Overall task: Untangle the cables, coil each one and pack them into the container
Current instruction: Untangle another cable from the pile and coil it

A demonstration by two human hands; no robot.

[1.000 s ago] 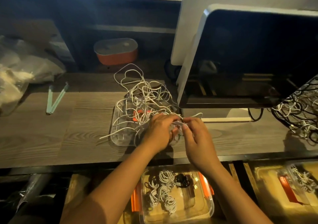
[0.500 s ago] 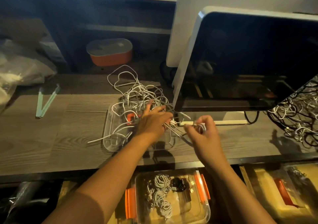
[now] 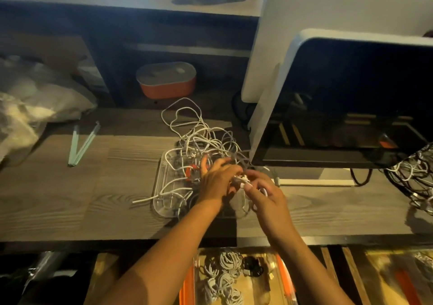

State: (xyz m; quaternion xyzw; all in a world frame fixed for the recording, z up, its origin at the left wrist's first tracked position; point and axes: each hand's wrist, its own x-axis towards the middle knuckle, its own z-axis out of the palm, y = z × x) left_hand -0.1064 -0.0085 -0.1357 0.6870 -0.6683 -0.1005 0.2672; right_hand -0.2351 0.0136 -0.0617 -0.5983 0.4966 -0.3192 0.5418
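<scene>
The clear tray (image 3: 161, 187) lies on the wooden desk (image 3: 70, 199) a little back from the desk's front edge. Bare wood opens to the left of the tray. To its right the room is tight: the monitor (image 3: 351, 105) overhangs the tray's far right corner, and its foot stands just beside the tray.

The tangle (image 3: 199, 138) of pale cables is heaped on the tray and spills off its far side. At the tray's right end the right hand (image 3: 264, 194) pinches a white cable (image 3: 243, 179), with a loop round its fingers. The left hand (image 3: 218, 178), fingers bent, grips the same cable at its plug.

Below the desk edge, nearer than the tray, the container (image 3: 281, 279) holds coiled cables. Behind the tray stands an orange box (image 3: 167, 86). Far left of the tray lie two green strips (image 3: 82, 143) and a plastic bag (image 3: 30, 100). A second heap of cables (image 3: 417, 175) sits far right.
</scene>
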